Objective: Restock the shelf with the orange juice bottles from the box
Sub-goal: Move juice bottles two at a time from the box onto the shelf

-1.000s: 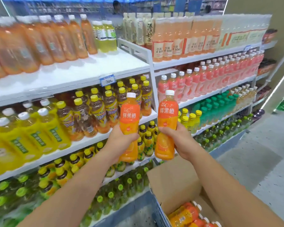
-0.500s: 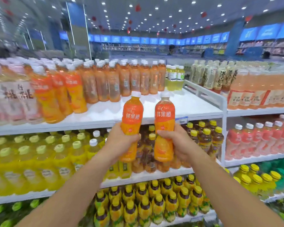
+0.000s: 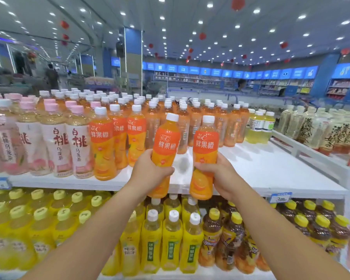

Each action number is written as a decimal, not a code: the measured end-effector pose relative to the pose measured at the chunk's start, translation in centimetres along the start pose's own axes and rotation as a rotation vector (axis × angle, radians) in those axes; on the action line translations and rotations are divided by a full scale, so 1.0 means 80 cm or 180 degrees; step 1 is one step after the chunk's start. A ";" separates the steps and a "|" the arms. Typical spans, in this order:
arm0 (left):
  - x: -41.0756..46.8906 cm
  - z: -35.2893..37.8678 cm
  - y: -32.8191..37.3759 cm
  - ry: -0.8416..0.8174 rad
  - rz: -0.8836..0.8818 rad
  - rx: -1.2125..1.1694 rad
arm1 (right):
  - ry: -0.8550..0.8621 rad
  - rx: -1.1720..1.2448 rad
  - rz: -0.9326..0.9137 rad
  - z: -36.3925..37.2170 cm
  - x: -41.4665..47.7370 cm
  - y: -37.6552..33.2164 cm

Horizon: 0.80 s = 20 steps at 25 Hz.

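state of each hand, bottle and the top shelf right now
left hand, grips left bottle
right hand, grips right bottle
left bottle, capped, tilted, not yet shelved
right bottle, capped, near upright, not yet shelved
shelved orange juice bottles, capped, upright
top shelf, front part bare

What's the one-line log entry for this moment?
left hand: grips left juice bottle, tilted | right hand: grips right juice bottle, upright | top shelf: bare patch ahead | status: neither set down
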<state>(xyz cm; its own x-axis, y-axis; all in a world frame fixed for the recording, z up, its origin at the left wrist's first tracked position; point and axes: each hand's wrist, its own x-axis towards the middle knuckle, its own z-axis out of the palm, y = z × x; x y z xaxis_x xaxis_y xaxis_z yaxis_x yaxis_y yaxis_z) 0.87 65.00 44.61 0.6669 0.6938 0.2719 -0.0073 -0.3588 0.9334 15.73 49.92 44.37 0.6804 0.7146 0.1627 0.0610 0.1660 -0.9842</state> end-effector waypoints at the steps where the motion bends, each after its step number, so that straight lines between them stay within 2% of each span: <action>1: 0.013 -0.002 -0.001 0.0090 -0.0002 0.0005 | -0.0049 -0.0018 -0.0016 0.002 0.017 -0.002; 7: 0.076 0.016 -0.013 0.0691 -0.0035 0.0064 | -0.0324 -0.0032 -0.0059 0.006 0.102 -0.001; 11: 0.105 0.033 -0.032 0.0884 -0.0068 -0.0088 | -0.0424 0.0098 -0.0040 0.011 0.144 0.019; 20: 0.127 0.031 -0.065 0.0735 0.0139 -0.0056 | -0.0572 0.0129 -0.0089 0.018 0.174 0.048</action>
<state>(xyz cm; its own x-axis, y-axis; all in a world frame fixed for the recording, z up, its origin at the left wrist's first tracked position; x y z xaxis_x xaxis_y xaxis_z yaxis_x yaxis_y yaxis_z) 9.55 72.34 41.93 0.4774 0.8030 0.3566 -0.0467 -0.3821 0.9229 24.38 61.51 42.98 0.5371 0.8186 0.2034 0.0462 0.2123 -0.9761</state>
